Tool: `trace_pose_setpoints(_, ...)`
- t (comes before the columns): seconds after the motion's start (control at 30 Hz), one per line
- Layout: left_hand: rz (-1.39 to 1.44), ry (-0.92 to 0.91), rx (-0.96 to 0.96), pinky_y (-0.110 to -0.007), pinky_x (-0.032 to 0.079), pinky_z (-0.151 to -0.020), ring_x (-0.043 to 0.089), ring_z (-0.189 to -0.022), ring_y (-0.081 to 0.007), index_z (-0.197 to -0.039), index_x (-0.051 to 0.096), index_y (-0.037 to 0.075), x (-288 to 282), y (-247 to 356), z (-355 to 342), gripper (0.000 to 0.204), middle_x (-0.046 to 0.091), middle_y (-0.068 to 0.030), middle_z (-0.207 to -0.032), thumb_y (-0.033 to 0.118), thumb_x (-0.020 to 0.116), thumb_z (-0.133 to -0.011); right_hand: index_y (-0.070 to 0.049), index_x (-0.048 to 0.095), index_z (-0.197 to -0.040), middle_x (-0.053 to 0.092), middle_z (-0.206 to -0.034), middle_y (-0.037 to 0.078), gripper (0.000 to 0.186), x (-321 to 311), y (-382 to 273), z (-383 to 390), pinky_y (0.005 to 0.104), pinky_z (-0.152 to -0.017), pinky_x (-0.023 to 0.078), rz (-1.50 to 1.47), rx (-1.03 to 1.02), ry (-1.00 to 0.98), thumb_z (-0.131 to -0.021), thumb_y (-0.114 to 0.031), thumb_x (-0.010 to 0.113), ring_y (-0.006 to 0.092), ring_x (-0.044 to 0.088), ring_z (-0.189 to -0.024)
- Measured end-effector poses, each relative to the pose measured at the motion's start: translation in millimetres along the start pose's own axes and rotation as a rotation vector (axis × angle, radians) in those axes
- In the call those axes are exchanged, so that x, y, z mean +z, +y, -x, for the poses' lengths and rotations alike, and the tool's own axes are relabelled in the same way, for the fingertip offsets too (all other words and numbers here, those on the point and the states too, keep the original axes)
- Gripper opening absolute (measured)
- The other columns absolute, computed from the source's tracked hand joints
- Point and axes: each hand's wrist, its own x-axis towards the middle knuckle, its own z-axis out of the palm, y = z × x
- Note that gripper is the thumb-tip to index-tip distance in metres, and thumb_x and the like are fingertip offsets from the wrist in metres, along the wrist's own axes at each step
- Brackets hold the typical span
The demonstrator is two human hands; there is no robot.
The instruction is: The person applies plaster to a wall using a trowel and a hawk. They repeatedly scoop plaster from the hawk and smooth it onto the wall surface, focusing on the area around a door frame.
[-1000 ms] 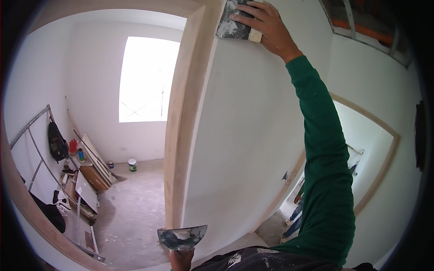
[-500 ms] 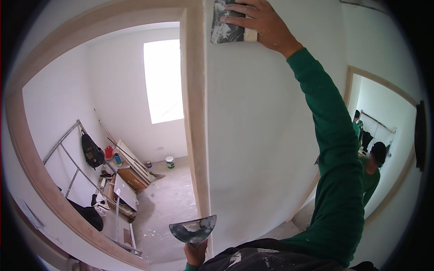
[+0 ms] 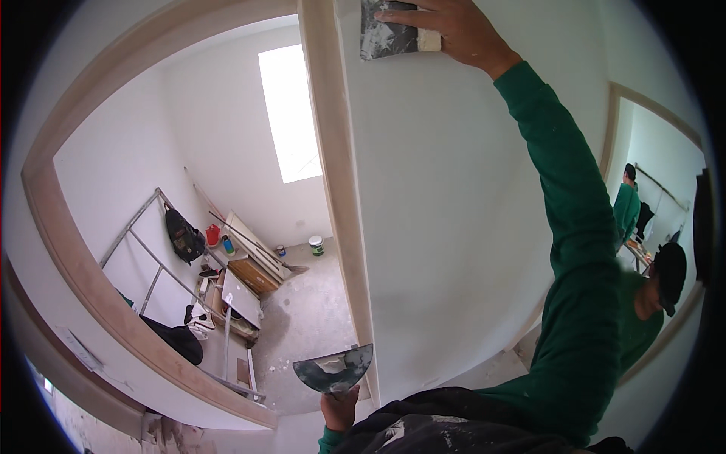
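At the top of the view, my right hand (image 3: 473, 34) is closed around a plastering trowel (image 3: 388, 34), a dark, putty-smeared blade with a pale grip. Its blade lies against the white wall (image 3: 446, 189), just right of the door frame. The upper edge of the picture cuts off part of the hand and tool. Low in the middle, my left hand (image 3: 339, 408) grips a wide putty knife (image 3: 333, 372) by its handle. That blade is half-round and points up, with grey-white putty on its face.
A light brown door frame (image 3: 333, 151) borders the opening on the left. Beyond it are a metal rack (image 3: 128, 227), a backpack (image 3: 184, 236), leaning boards (image 3: 246, 246) and a white tub (image 3: 316, 245). At the right, people in green (image 3: 643, 310) stand around another doorway.
My view has tilted and turned, so the doorway sits farther right and the people at right show more. Both hands keep their tools; the right trowel appears slightly higher and farther right.
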Motion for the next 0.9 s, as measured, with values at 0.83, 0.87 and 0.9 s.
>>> trace_pose_setpoints(0.83,-0.004,0.039,0.026,-0.039,0.052,-0.078,0.07,-0.087,-0.0284,-0.1,0.069,-0.001,5.7,-21.6,-5.4,0.033,0.073,-0.0159,-0.095,0.017,0.081,-0.074,-0.02,0.07,-0.119,0.059,-0.134,0.006,0.045,17.6,56.6,-52.5,0.0478,-0.111,0.031,-0.05,-0.04,0.071,-0.076,-0.006,0.074,0.0301,0.045,-0.13)
trace_pose_setpoints(0.87,0.026,0.034,-0.019,-0.038,0.052,-0.081,0.069,-0.09,-0.0271,-0.104,0.067,-0.001,5.9,-26.2,-4.8,0.039,0.072,-0.0151,-0.099,0.016,0.083,-0.072,-0.02,0.07,-0.119,0.059,-0.134,0.006,0.045,16.6,53.1,-51.7,0.0485,-0.111,0.031,-0.055,-0.015,0.065,-0.076,-0.007,0.075,0.03,0.045,-0.13)
trace_pose_setpoints(0.9,0.056,0.028,-0.065,-0.038,0.051,-0.084,0.068,-0.094,-0.0259,-0.108,0.065,-0.001,6.2,-29.7,-4.0,0.045,0.072,-0.0142,-0.104,0.015,0.085,-0.07,-0.021,0.07,-0.119,0.059,-0.134,0.006,0.045,13.2,48.2,-48.2,0.0492,-0.111,0.031,-0.06,0.01,0.06,-0.075,-0.009,0.075,0.0299,0.046,-0.13)
